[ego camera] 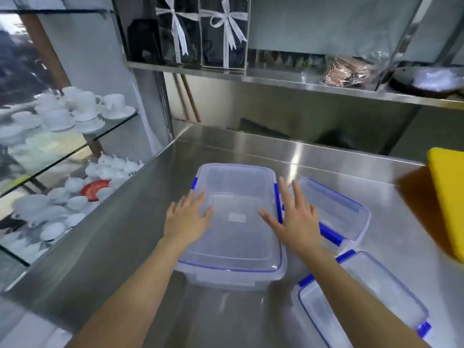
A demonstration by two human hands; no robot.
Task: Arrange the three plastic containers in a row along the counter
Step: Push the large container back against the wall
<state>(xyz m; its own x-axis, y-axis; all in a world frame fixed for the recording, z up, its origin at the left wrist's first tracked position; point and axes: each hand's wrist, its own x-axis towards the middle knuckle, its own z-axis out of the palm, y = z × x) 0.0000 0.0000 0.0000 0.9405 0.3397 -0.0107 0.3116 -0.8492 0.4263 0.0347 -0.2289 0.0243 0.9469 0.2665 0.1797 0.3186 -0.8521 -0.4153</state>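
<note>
Three clear plastic containers with blue clips stand on the steel counter (326, 167). The large container (236, 194) is in the middle, lid on. My left hand (187, 218) lies flat over its left edge, fingers spread. My right hand (296, 219) hovers flat over its right edge, fingers apart, gripping nothing. A smaller container (336, 209) sits just right of the large one, partly behind my right hand. The third container (376, 290) lies near the front right, crossed by my right forearm.
A yellow board (449, 197) lies at the counter's right edge. Glass shelves with white cups and teapots (75, 109) stand to the left. A steel shelf (301, 84) above the counter holds boxes with ribbons and wrapped items.
</note>
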